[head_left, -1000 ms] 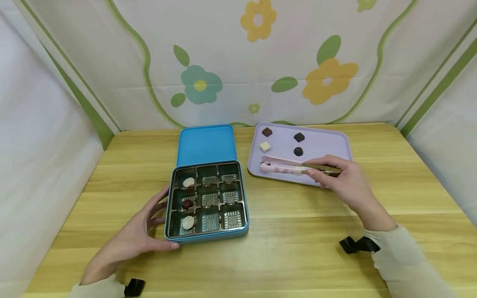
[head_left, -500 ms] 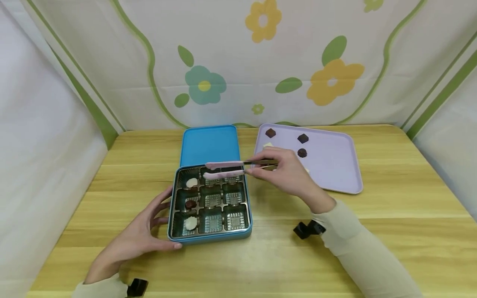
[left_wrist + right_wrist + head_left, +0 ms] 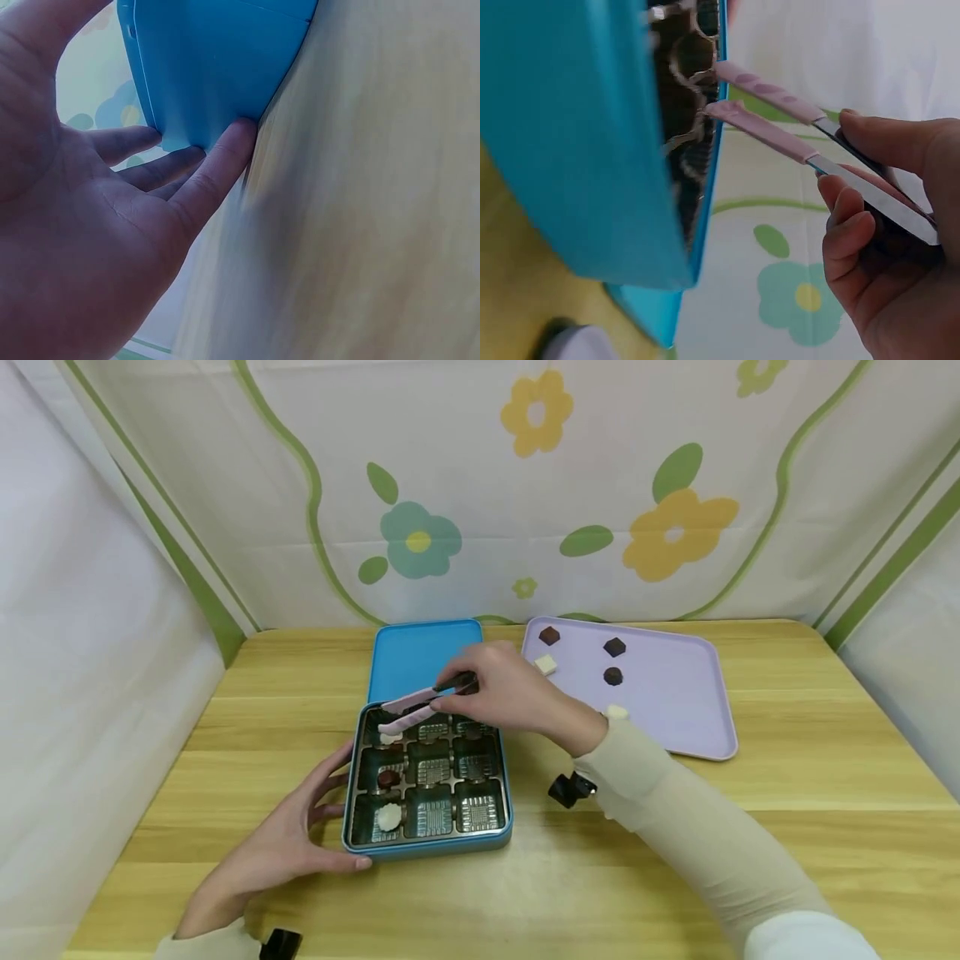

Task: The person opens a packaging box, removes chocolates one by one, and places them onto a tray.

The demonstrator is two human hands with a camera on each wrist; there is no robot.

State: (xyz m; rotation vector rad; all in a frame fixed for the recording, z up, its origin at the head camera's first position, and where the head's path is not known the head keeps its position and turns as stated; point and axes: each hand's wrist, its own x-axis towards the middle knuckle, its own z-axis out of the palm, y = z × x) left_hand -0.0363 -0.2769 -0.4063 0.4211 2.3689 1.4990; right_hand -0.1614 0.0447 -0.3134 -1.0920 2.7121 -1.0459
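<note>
A blue square tin (image 3: 431,852) with a dark insert of several compartments stands left of centre. Down its left column lie a white chocolate (image 3: 390,737), a brown chocolate (image 3: 388,778) and a white ruffled chocolate (image 3: 389,817). My left hand (image 3: 288,841) rests against the tin's left side, thumb at the front corner and fairly straight fingers touching the wall. My right hand (image 3: 504,692) pinches tongs (image 3: 780,135) with pink tips and metal arms. The tips stand slightly apart over the back-left compartment; I cannot tell whether anything is between them.
Behind the tin lies its blue lid (image 3: 420,647). A lilac tray (image 3: 667,693) at the right holds several chocolates, among them a dark one (image 3: 613,676) and a white square one (image 3: 546,665). A floral cloth (image 3: 465,485) hangs behind the wooden table (image 3: 570,877).
My right hand has carried the tongs left from the lilac tray to the tin's back-left compartment. My left hand stays at the tin. The view has shifted slightly.
</note>
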